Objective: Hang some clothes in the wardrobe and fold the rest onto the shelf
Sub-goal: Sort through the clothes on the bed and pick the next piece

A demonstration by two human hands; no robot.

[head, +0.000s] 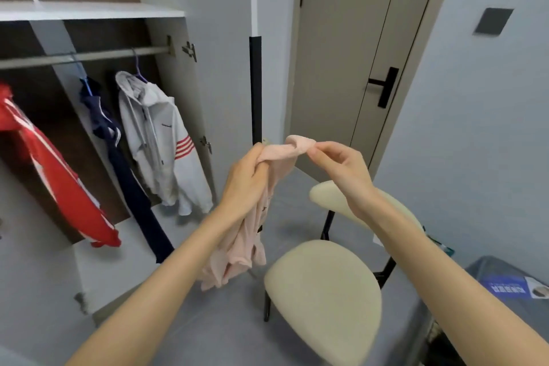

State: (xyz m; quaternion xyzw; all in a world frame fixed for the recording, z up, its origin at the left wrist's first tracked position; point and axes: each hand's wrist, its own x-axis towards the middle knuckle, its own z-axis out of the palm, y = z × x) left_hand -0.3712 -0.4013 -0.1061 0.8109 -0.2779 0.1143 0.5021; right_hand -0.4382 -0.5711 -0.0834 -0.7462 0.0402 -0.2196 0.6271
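A pale pink garment (243,241) hangs bunched in front of me, above the floor. My left hand (246,178) grips its upper part in a fist. My right hand (338,166) pinches the top edge of the cloth between thumb and fingers, just right of the left hand. The wardrobe (175,92) stands open at the left. On its rail (89,55) hang a red jacket (53,175), a navy garment (124,169) and a white hooded jacket (160,140) with red stripes. A white shelf (89,10) runs above the rail.
A cream chair (323,294) with black legs stands just right of the hanging cloth. Behind it is a shut grey door (350,53) with a black handle. A grey surface with a blue packet (514,288) lies at the right edge.
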